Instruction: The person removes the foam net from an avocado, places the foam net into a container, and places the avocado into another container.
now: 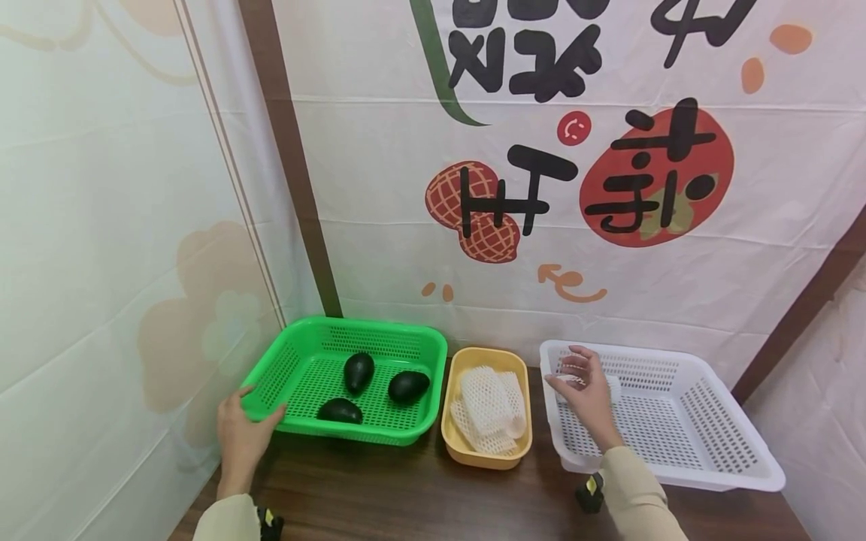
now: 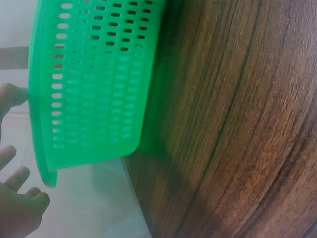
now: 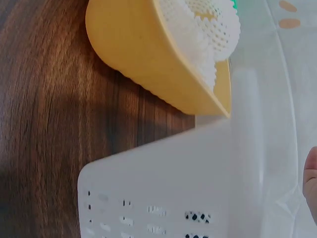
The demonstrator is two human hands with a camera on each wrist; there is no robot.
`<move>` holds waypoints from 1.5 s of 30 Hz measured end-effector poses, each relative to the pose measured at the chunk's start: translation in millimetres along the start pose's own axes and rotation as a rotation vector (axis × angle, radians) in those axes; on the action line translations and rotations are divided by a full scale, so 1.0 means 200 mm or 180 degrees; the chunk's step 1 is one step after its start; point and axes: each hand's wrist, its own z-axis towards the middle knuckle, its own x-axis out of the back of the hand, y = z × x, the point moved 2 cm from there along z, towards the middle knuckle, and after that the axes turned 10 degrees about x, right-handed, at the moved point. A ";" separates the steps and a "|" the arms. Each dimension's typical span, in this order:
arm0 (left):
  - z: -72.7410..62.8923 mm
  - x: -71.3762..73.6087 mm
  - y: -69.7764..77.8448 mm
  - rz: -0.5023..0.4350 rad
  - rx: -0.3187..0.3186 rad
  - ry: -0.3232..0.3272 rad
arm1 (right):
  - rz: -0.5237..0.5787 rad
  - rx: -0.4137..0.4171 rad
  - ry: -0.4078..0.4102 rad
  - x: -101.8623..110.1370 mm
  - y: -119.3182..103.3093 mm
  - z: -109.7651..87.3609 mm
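Observation:
My left hand (image 1: pixel 242 439) is at the near left corner of a green basket (image 1: pixel 291 426), its fingers spread. In the left wrist view one fingertip (image 2: pixel 17 94) meets the basket's rim. Inside lie three dark, glossy avocados (image 1: pixel 358 373). My right hand (image 1: pixel 590 394) is over the left side of a white basket (image 1: pixel 717 472), thumb and fingers apart. A white foam net (image 1: pixel 613 388) shows behind that hand, partly hidden by it. Only a bit of the right hand (image 3: pixel 310 181) appears at the edge of the right wrist view.
Between the two baskets stands a small yellow bin (image 1: pixel 462 456) with several white foam nets (image 1: pixel 485 402) heaped in it. All stand on a dark wooden table (image 1: pixel 406 496). Printed cloth walls (image 1: pixel 379 255) rise behind and at both sides.

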 end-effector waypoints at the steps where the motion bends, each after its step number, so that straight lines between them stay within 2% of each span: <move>1: 0.00 0.00 -0.01 -0.0005 0.0032 0.0013 | -0.0005 -0.0010 0.0005 0.01 0.00 0.00; 6: 0.01 0.01 -0.03 -0.0067 0.0176 0.0057 | -0.0066 -0.0100 0.0031 0.06 -0.01 0.01; 10: 0.01 0.00 -0.05 -0.0110 0.0253 0.0088 | -0.0109 -0.0271 0.0026 0.10 -0.01 0.03; 11: 0.01 -0.01 -0.05 -0.0118 0.0275 0.0090 | -0.0136 -0.0296 0.0019 0.11 0.01 0.03; 19: 0.01 -0.04 -0.09 -0.0168 0.0503 -0.0068 | -0.0209 -0.0391 0.0042 0.19 0.05 0.07; 30: 0.03 -0.07 -0.12 -0.0235 0.0670 -0.0245 | -0.0350 -0.0508 0.0083 0.26 0.09 0.10; 34: 0.04 -0.08 -0.12 -0.0255 0.0674 -0.0239 | -0.0406 -0.0546 0.0123 0.30 0.12 0.12; 37: 0.04 -0.09 -0.11 -0.0262 0.0664 -0.0203 | -0.0465 -0.0610 -0.0039 0.32 0.14 0.13; 42: 0.04 -0.08 -0.11 -0.0287 0.0677 -0.0203 | -0.0579 -0.0766 -0.0608 0.33 0.19 0.14; 45: 0.04 -0.09 -0.12 -0.0304 0.0688 -0.0251 | -0.0624 -0.0875 -0.0815 0.35 0.22 0.14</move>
